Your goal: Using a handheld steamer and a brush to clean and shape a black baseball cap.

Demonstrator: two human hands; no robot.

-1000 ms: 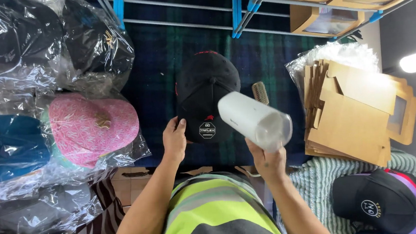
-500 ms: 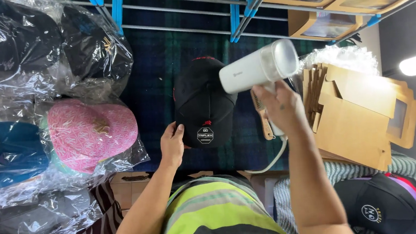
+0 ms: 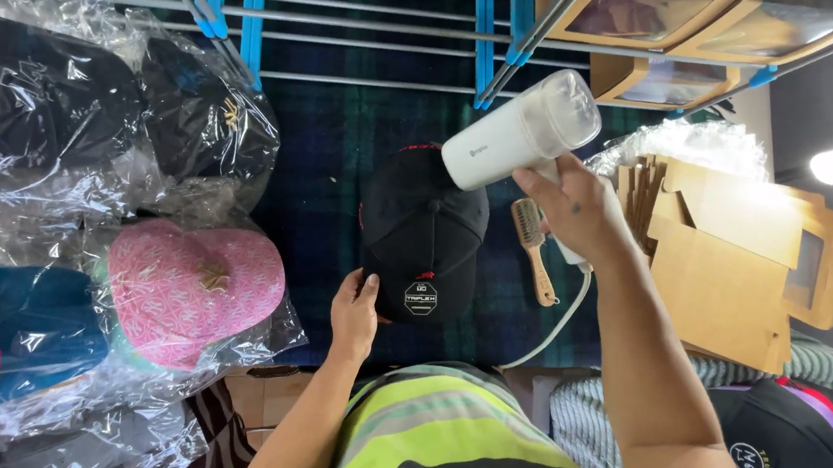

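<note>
A black cap point(image 3: 418, 229) with a round sticker on its brim lies on dark plaid cloth point(image 3: 328, 141) in the middle. My left hand point(image 3: 355, 315) rests on the brim's near left edge and holds it. My right hand point(image 3: 571, 208) grips the handle of a white handheld garment steamer point(image 3: 518, 133), held in the air just right of the cap's crown, nozzle pointing left at it. A white cord point(image 3: 555, 324) hangs from the steamer toward me.
A wooden brush point(image 3: 534, 250) lies right of the cap. Bagged caps, one pink point(image 3: 195, 288), others black and blue, pile up at the left. Flat cardboard boxes point(image 3: 730, 257) stack at the right, more on a metal rack point(image 3: 479, 28) behind. Another black cap point(image 3: 785, 428) sits at the lower right.
My right hand lifted the steamer from in front of the cap up and to the right, turning it level. My left hand kept holding the cap's brim.
</note>
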